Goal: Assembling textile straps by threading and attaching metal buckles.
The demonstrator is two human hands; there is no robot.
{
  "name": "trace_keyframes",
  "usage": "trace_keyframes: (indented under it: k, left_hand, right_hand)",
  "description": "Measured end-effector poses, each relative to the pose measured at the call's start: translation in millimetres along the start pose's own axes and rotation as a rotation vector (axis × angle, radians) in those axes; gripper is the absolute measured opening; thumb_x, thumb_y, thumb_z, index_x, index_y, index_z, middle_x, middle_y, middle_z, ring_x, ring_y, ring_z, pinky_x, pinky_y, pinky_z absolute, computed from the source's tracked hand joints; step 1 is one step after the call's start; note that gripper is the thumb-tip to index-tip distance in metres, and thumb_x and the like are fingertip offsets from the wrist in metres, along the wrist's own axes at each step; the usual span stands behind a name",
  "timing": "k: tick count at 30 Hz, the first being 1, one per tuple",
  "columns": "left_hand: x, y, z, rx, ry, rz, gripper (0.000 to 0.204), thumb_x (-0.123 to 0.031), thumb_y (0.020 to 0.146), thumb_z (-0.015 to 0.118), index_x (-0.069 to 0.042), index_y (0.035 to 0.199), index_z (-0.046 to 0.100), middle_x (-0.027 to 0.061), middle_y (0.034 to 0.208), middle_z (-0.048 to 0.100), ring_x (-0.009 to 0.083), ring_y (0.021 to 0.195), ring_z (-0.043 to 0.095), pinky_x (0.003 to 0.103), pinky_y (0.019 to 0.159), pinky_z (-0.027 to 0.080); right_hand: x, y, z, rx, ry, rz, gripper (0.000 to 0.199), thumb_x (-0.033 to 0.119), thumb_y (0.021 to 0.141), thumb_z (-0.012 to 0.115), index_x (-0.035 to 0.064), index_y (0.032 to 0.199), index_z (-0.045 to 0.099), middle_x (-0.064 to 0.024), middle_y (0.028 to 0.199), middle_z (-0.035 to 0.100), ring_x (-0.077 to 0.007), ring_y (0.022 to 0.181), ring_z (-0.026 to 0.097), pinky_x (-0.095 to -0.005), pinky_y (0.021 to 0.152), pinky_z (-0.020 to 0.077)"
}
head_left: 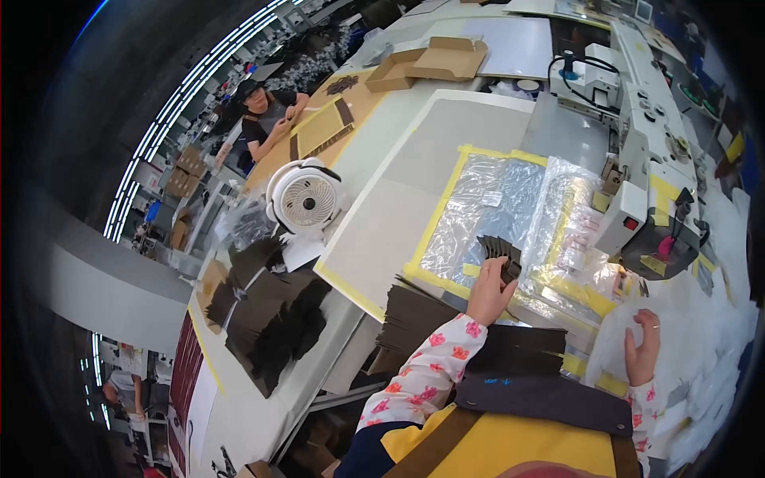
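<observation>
My left hand point(491, 296) is closed on a small fanned bundle of dark brown fabric pieces point(500, 248), over a plastic-covered work surface point(478, 199) edged with yellow tape. To the right, my right hand point(644, 347) is raised with thumb and fingers apart and nothing in it. It is nearest to thin white sheeting point(612, 338). One stack of dark brown fabric pieces point(418, 317) lies left of my left forearm. Another dark stack point(518, 350) lies close in front of my body.
A white sewing machine point(637, 215) stands along the right. At the left are a white fan point(307, 199) and a large heap of dark fabric pieces point(275, 319). Open cardboard boxes point(446, 62) lie at the far end. A person point(267, 119) sits across the table.
</observation>
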State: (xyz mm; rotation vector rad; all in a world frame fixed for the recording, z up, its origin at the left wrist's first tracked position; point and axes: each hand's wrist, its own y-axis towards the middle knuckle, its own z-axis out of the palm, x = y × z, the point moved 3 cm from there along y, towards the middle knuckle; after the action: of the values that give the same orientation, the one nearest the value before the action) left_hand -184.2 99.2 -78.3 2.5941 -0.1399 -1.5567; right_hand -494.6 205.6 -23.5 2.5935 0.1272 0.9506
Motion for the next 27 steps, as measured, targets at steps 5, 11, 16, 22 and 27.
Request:
trace_keyframes:
  k: [5,11,16,22,27]
  left_hand:
    - [-47,-27,7,0.225,0.168,0.410,0.033,-0.013,0.074,0.061,-0.004,0.104,0.049,0.0138,0.108,0.048,0.0321,0.095,0.050,0.037,0.080,0.042]
    - [-69,-34,11,0.584,0.220,0.482,0.030,-0.017,0.076,0.061,-0.003,0.101,0.054,0.0145,0.101,0.055,0.0321,0.093,0.052,0.036,0.077,0.044]
    - [-110,-54,44,0.826,0.173,0.569,0.043,-0.017,0.074,0.065,-0.001,0.110,0.049,0.0179,0.107,0.052,0.0338,0.097,0.051,0.035,0.082,0.043]
    - [-175,-93,141,0.738,0.282,0.868,0.090,-0.022,0.058,0.078,-0.004,0.130,0.027,0.0239,0.133,0.022,0.0407,0.120,0.030,0.042,0.097,0.031]
    - [-175,-67,222,0.665,0.678,0.884,0.097,-0.021,0.052,0.078,-0.014,0.133,0.026,0.0230,0.137,0.015,0.0403,0.124,0.023,0.049,0.098,0.025]
  right_hand:
    - [-47,-50,-73,-0.167,-0.319,0.132,0.034,0.000,0.072,0.056,-0.0019,0.105,0.047,-0.0196,0.115,0.044,-0.0339,0.106,0.044,-0.0369,0.090,0.0358]
    - [6,-25,-91,-0.068,-0.394,0.140,0.052,0.008,0.065,0.067,0.0032,0.111,0.045,-0.0190,0.120,0.040,-0.0354,0.110,0.039,-0.0383,0.092,0.0340]
    - [0,-69,-165,-0.008,-0.662,0.281,0.073,0.016,0.061,0.074,0.0080,0.123,0.037,-0.0178,0.130,0.031,-0.0336,0.119,0.032,-0.0391,0.098,0.0295]
    - [-98,-83,-210,0.292,-0.947,0.371,0.106,0.031,0.052,0.080,0.0119,0.136,0.017,-0.0210,0.138,0.016,-0.0345,0.128,0.016,-0.0448,0.104,0.0178]
    - [-159,-43,-144,0.281,-0.501,0.173,0.115,0.045,0.047,0.078,0.0040,0.135,0.016,-0.0270,0.136,0.017,-0.0394,0.127,0.016,-0.0484,0.104,0.0133]
